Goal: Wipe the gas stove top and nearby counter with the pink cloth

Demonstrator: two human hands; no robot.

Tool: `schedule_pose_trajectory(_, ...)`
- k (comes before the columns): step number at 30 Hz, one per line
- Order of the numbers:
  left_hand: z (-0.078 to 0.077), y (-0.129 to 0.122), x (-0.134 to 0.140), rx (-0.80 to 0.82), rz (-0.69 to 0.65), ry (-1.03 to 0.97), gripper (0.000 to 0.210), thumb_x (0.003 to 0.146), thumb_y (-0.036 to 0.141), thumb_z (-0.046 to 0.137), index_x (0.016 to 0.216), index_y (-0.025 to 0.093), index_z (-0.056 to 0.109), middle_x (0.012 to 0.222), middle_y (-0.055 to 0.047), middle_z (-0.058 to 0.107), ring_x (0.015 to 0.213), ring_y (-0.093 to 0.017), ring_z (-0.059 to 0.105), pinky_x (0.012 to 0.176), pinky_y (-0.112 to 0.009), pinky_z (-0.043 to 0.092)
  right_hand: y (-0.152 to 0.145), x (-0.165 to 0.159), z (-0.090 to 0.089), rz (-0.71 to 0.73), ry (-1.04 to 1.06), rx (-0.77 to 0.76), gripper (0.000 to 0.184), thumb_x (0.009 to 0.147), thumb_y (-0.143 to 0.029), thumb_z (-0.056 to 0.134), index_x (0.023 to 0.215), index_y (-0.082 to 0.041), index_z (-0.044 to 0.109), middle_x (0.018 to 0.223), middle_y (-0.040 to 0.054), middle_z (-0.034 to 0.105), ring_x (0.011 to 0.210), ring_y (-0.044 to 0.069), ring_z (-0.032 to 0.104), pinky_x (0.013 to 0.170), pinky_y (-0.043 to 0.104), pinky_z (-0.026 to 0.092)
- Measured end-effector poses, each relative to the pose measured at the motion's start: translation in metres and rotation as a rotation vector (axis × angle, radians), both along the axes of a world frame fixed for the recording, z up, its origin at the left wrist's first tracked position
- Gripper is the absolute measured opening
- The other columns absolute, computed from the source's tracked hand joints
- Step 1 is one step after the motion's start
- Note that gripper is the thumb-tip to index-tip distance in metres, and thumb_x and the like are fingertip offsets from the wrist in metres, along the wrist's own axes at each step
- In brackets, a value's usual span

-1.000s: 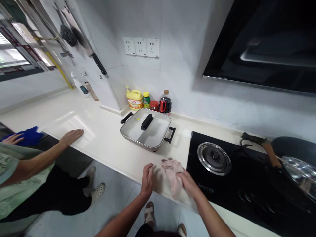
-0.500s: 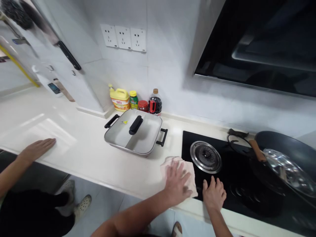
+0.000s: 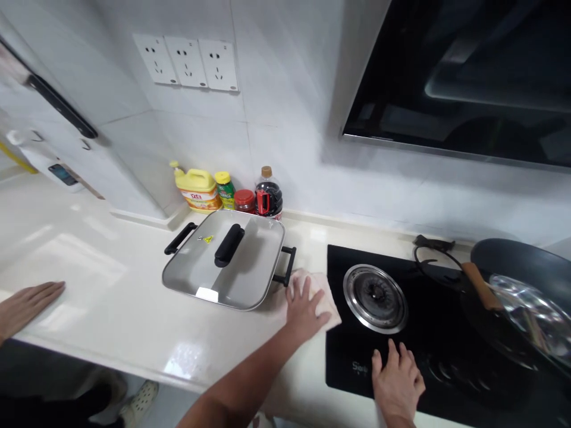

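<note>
With fingers spread, my left hand (image 3: 304,309) presses flat on a pale pink cloth (image 3: 329,302). The cloth lies on the white counter between the pan's right handle and the black cooktop (image 3: 348,348), whose left edge it overlaps. My right hand (image 3: 398,375) rests open at the cooktop's front edge, nothing in it. Beside my left hand stands a wide square electric pan (image 3: 187,279) with a glass lid, a black lid knob (image 3: 229,245) and black side handles. Below the burner ring (image 3: 375,299), the cooktop shows near my right fingertips.
Another person's hand (image 3: 31,306) lies flat on the counter at far left. Behind the pan stand a yellow detergent jug (image 3: 199,190), a green bottle (image 3: 225,189), a red-lidded jar (image 3: 245,201) and a dark bottle (image 3: 269,196). A wok (image 3: 526,261) sits right, below the range hood (image 3: 464,89).
My left hand has slid the cloth back along the counter, away from the front edge and towards the pan's right handle. My right hand stays at the cooktop's front. The view has shifted.
</note>
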State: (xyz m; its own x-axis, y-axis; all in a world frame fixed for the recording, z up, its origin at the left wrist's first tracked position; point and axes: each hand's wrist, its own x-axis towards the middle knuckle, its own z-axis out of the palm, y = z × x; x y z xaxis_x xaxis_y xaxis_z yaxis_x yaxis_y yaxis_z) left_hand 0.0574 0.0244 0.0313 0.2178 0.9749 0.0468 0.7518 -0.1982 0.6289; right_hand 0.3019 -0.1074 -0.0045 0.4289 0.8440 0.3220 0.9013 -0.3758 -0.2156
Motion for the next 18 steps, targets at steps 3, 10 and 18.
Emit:
schedule_pose_trajectory(3,0.007,0.072,0.020,-0.007,0.055,-0.003,0.065,0.085,0.058,0.071,0.144,0.030,0.064,0.173,-0.011,0.029,0.159,-0.052,-0.002,0.120,-0.080,0.001,0.000,0.001,0.001,0.007,0.012,-0.007,0.066,0.099,-0.056,0.029,0.144,-0.015,0.055,0.145,0.0258,0.056,0.143,0.044,0.044,0.109,0.067,0.037)
schedule_pose_trajectory(10,0.014,0.123,0.038,-0.043,0.110,0.017,0.065,0.090,0.053,0.067,0.148,0.023,0.060,0.172,-0.016,0.028,0.158,-0.051,-0.006,0.115,-0.080,0.010,-0.003,0.005,0.006,-0.009,0.054,-0.007,0.067,0.098,-0.059,0.031,0.146,-0.021,0.057,0.145,0.0244,0.056,0.140,0.046,0.047,0.105,0.069,0.039)
schedule_pose_trajectory(18,-0.003,-0.039,-0.003,-0.031,-0.137,0.002,0.074,0.090,0.067,0.058,0.158,0.044,0.042,0.176,-0.005,0.018,0.161,-0.045,-0.006,0.121,-0.076,-0.003,-0.007,0.013,0.011,-0.009,0.152,-0.030,0.070,0.092,-0.067,0.034,0.149,-0.030,0.054,0.145,0.0237,0.056,0.136,0.051,0.048,0.098,0.075,0.035)
